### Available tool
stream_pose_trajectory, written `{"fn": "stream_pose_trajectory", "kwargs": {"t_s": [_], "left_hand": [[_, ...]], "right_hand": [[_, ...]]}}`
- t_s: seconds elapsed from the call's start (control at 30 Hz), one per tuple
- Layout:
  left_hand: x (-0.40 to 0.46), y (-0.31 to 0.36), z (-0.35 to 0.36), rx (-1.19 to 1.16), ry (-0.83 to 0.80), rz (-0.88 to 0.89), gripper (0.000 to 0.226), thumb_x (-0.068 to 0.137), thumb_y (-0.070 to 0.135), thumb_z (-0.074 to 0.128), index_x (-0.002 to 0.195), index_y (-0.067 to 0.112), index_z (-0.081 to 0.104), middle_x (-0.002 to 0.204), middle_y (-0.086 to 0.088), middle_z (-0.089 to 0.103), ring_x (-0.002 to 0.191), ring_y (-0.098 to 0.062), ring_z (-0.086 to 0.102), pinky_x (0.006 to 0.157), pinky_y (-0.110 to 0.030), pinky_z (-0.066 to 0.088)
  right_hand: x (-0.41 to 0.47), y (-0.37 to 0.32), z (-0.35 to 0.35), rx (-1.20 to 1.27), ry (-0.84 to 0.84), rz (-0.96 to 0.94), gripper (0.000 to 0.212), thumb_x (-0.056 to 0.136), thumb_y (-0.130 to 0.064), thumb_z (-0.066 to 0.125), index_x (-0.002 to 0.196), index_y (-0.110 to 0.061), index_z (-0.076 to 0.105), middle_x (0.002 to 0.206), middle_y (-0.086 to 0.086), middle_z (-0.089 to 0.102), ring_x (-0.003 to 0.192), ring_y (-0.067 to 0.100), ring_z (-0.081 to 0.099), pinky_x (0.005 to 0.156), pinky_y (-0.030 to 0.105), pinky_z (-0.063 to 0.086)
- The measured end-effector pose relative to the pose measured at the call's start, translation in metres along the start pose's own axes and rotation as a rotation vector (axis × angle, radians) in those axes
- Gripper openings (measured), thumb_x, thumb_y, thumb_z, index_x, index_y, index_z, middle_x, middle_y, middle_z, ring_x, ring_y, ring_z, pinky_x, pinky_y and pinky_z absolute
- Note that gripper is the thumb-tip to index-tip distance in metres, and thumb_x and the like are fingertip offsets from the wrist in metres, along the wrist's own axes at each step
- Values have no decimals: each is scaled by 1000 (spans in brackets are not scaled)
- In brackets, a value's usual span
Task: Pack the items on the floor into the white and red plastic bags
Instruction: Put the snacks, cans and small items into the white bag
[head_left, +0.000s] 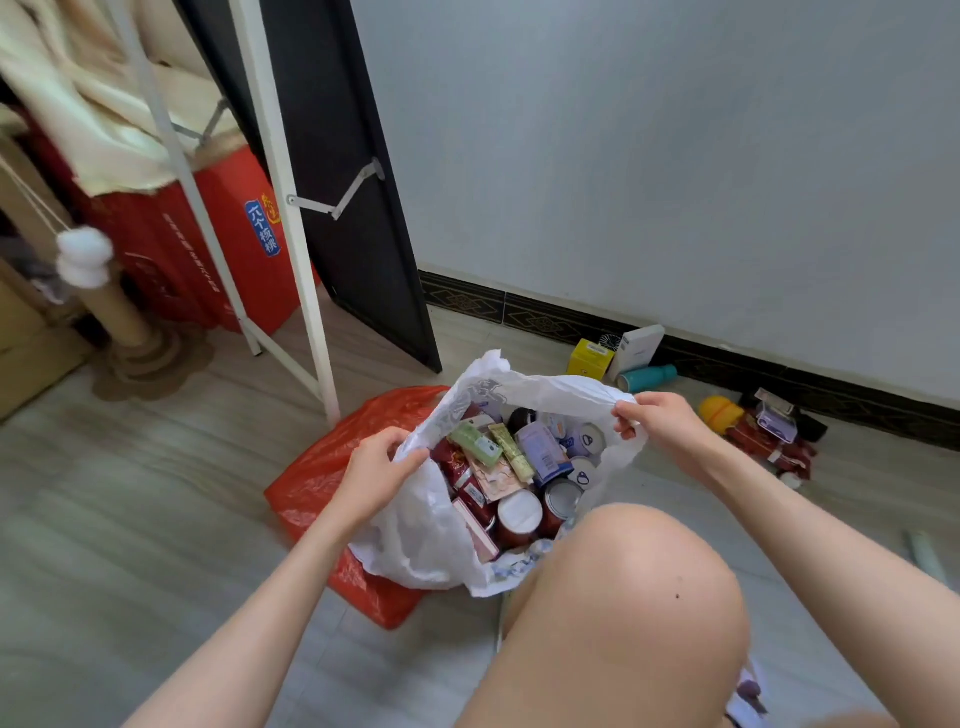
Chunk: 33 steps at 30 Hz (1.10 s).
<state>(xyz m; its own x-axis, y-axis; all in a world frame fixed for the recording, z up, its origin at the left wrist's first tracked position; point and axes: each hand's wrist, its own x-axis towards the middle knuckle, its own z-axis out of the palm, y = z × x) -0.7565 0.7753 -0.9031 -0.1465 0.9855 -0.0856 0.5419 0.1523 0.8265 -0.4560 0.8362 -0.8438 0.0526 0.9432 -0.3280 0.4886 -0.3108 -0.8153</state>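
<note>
The white plastic bag (426, 535) stands open on the floor in front of my knee, packed with cans, tubes and small boxes. My left hand (376, 470) pinches its left rim and my right hand (665, 421) pinches its right rim, holding the mouth wide. Under and to the left of it lies the red plastic bag (322, 467), flat on the floor. Loose items lie by the wall: a yellow box (589, 358), a white box (636, 351), a teal bottle (649, 376), a yellow object (719, 410) and red packets (769, 444).
A white metal rack leg (306, 291) stands just left of the bags, with a black panel (358, 244) and a red carton (244, 239) behind it. My bare knee (623, 597) blocks the bag's near side. A pale tube (924, 556) lies at the right edge.
</note>
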Motion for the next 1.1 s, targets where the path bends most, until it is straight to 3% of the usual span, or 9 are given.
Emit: {"fn": "stream_pose_trajectory", "kwargs": {"t_s": [0.23,0.37,0.47,0.57,0.67,0.73,0.87,1.0,1.1], "left_hand": [[8,44,7,26,14,94,25,87,12,58,112,14,62,103,6,62,87,-6,56,70,-14,43],[35,35,34,33,87,62,41,87,7,52,127,19,51,120,5,56,106,-6,50,82,-16,39],[52,26,61,61,59,43,54,85,2,51,134,22,40,125,7,48,113,-6,45,94,-24,37],[50,22,75,150,52,26,47,88,5,52,133,16,41,127,11,43,118,-4,40,99,-22,29],[34,22,65,210,93,-163,27,90,10,51,117,10,52,110,7,52,105,-10,46,85,-20,30],[19,17,52,248,100,-371,21,92,18,48,106,4,55,98,-4,57,98,-24,51,82,-30,35],[-29,29,37,157,-31,-681,27,94,30,37,112,14,49,98,-11,61,93,-35,59,80,-48,50],[-47,70,28,81,-46,-735,9,94,32,37,97,27,44,83,-8,63,77,-31,61,73,-44,52],[-37,94,26,109,-52,-727,9,94,16,40,102,19,43,86,-11,60,74,-29,52,63,-32,37]], "right_hand": [[24,-23,-31,-345,-106,-48,24,85,-11,55,62,-7,62,66,4,67,59,11,57,57,23,43],[45,-16,-24,-196,-205,-136,29,90,-19,55,62,-11,60,67,0,64,53,3,50,57,17,37],[66,5,-19,11,-256,-195,21,91,-25,53,89,-7,63,59,-1,60,65,11,52,69,26,36],[80,19,-16,114,-307,-181,19,93,-23,51,99,-8,60,51,-3,54,59,5,51,65,16,35],[75,13,-15,174,-295,-74,19,92,-16,52,82,-4,62,49,1,51,49,1,45,53,7,33],[64,5,-13,217,-255,53,24,91,-13,51,70,-5,59,52,2,52,48,-1,47,54,6,35],[30,-6,-4,157,-250,289,21,91,-12,49,72,-6,57,59,2,54,57,7,48,49,9,34],[13,-11,-11,-32,-233,400,28,90,-14,48,62,-12,49,65,8,53,66,22,45,55,23,33],[17,-22,-20,-70,-217,425,23,89,-13,47,67,-7,50,69,12,51,67,21,42,54,23,33]]}}
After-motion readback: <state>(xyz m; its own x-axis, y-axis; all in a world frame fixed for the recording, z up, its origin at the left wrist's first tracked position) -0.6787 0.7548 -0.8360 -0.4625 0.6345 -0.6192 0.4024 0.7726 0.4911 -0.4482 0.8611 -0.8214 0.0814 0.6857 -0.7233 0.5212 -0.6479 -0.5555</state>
